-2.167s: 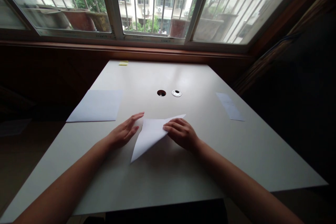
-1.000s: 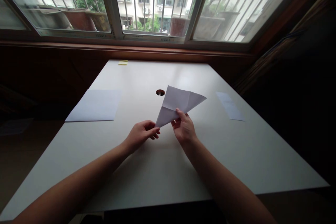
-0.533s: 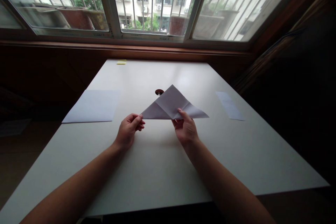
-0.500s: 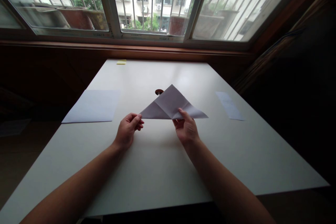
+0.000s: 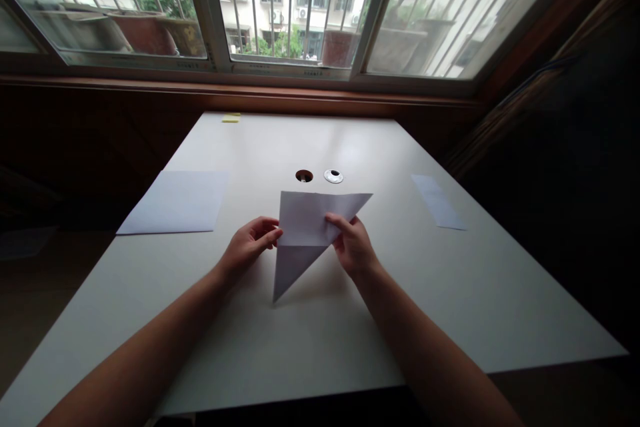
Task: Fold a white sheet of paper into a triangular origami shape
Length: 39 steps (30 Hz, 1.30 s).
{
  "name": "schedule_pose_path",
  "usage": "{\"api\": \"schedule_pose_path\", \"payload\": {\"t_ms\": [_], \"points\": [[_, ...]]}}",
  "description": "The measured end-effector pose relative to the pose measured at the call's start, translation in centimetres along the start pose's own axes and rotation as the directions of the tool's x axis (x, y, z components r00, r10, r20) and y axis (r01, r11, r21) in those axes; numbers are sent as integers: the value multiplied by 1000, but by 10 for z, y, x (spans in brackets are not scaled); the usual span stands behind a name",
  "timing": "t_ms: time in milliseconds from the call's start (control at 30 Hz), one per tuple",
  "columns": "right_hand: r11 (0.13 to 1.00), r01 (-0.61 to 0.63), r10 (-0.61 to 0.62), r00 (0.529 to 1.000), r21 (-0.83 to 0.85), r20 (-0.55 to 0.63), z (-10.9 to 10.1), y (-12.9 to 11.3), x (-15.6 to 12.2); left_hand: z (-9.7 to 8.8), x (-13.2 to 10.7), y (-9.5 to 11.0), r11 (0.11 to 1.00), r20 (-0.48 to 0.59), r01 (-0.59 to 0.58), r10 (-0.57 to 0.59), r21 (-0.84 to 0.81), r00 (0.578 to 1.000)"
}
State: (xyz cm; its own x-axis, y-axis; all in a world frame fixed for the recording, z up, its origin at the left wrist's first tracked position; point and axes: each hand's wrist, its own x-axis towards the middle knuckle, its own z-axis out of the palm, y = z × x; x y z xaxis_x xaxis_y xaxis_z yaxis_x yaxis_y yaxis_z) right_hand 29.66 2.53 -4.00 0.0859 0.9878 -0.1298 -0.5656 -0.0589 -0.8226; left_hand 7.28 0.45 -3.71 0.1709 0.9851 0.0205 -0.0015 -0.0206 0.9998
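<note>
A white sheet of paper [image 5: 303, 219], folded into a triangle with crease lines across it, is held above the table. One of its points hangs down toward me and another reaches out to the right. My right hand [image 5: 354, 245] pinches the long slanted edge, thumb on top and the other fingers mostly hidden behind. At the left edge, my left hand [image 5: 247, 245] has its thumb and fingertips closed on the paper.
On the white table [image 5: 300, 360] lie a larger paper sheet [image 5: 175, 203] at left and a narrow paper strip [image 5: 439, 203] at right. Beyond the folded paper are a round hole [image 5: 304, 176] and a silvery ring-shaped cover [image 5: 333, 177]. Yellow slips [image 5: 231, 118] lie near the far edge.
The folded paper has turned, its apex swinging from the far side to the upper left. The silvery cover behind it has come into view. My left hand has shifted its hold along the paper.
</note>
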Motion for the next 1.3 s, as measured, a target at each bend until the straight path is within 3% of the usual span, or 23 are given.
{"api": "schedule_pose_path", "payload": {"t_ms": [133, 333, 700, 967, 1300], "points": [[995, -33, 43, 993, -92, 113, 3, 3, -4, 1, -2, 1, 999, -7, -30, 30, -18, 1000], [992, 29, -9, 986, -120, 169, 6, 2, -7, -1, -1, -7, 999, -26, -29, 30, 17, 999], [980, 99, -71, 984, -173, 162, 9, 7, -7, 2, -2, -9, 1000, -31, -6, 6, 4, 1000], [967, 105, -61, 980, -232, 191, 6, 1, -5, 1, 1, -7, 987, -201, -90, 63, -131, 978], [963, 109, -58, 977, -246, 208, 7, -2, -8, 2, -1, -6, 992, -171, -106, 94, -63, 981]]}}
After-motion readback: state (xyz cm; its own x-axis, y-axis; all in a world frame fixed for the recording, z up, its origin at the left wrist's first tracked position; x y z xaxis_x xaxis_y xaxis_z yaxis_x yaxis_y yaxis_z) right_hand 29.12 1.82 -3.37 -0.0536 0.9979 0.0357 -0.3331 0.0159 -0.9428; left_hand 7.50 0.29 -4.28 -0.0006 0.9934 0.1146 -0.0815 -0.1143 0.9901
